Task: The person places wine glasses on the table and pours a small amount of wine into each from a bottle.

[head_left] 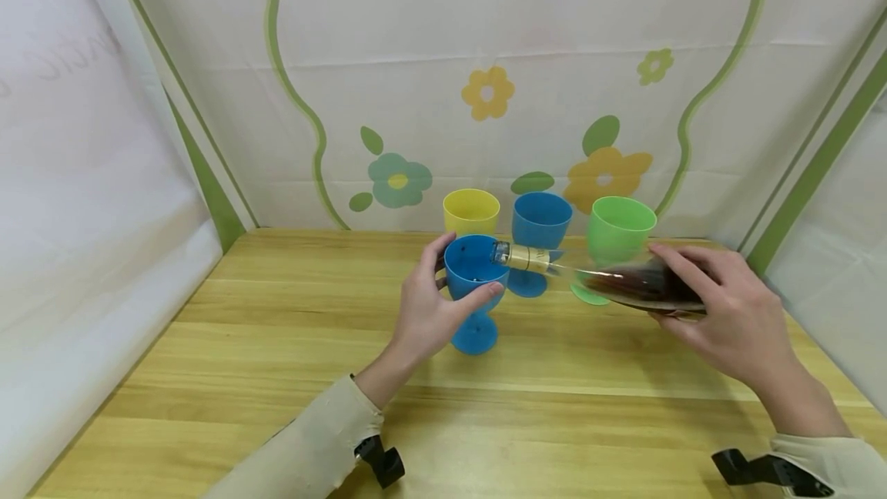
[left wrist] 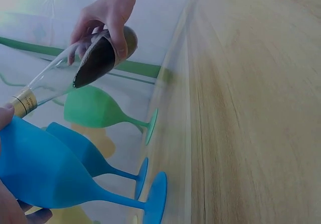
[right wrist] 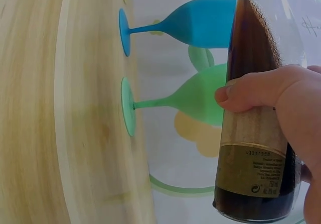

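My left hand point(head_left: 433, 303) grips the bowl of a blue goblet point(head_left: 476, 295), fingers behind it and thumb across the near side. The goblet stands upright, with a few dark specks inside its bowl. My right hand point(head_left: 738, 314) holds a clear glass bottle point(right wrist: 253, 179) round its body, which bears a printed label. The bottle is tilted nearly level, its gold-banded neck point(head_left: 528, 258) pointing left and its mouth over the goblet's rim. Dark liquid point(left wrist: 95, 63) lies in the bottle's body; the neck looks clear. Whether the goblet's foot point(left wrist: 156, 199) touches the table cannot be told.
Behind stand a yellow goblet point(head_left: 471, 210), a second blue goblet point(head_left: 542, 222) and a green goblet point(head_left: 621, 226), near the wooden table's point(head_left: 277, 376) back edge. A flower-printed cloth point(head_left: 416, 37) hangs behind them. White cloth point(head_left: 90, 175) also hangs at the left.
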The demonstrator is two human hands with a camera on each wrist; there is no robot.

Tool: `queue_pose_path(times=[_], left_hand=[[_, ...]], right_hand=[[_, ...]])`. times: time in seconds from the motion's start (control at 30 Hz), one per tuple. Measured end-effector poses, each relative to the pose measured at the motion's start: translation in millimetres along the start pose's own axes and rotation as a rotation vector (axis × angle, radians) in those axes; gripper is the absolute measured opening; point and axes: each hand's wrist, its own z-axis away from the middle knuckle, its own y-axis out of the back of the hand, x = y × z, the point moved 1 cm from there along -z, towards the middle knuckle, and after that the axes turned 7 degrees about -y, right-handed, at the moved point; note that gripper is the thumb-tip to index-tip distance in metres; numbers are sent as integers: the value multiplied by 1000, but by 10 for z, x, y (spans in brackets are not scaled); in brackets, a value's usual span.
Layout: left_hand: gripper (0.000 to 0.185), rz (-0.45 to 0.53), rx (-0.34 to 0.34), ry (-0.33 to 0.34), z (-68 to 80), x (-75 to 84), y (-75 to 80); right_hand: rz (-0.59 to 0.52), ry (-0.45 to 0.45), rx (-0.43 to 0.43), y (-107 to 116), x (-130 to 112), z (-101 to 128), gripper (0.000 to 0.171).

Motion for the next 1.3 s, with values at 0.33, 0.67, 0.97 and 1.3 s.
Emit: queue_pose_path(times=[0.33, 0.67, 0.97, 1.3], left_hand=[[86, 18, 10, -8, 8, -12, 0], [84, 31, 16, -5, 6, -24, 1], [86, 16, 15, -13, 16, -35, -9], [86, 13, 13, -19, 13, -37, -20]], right_hand=[[-6, 38, 30, 50, 0, -51, 72], [33, 57, -9, 135, -29, -88, 70], [71, 86, 5, 205, -27, -104, 74], [85, 109, 12, 235, -11, -123, 87]])
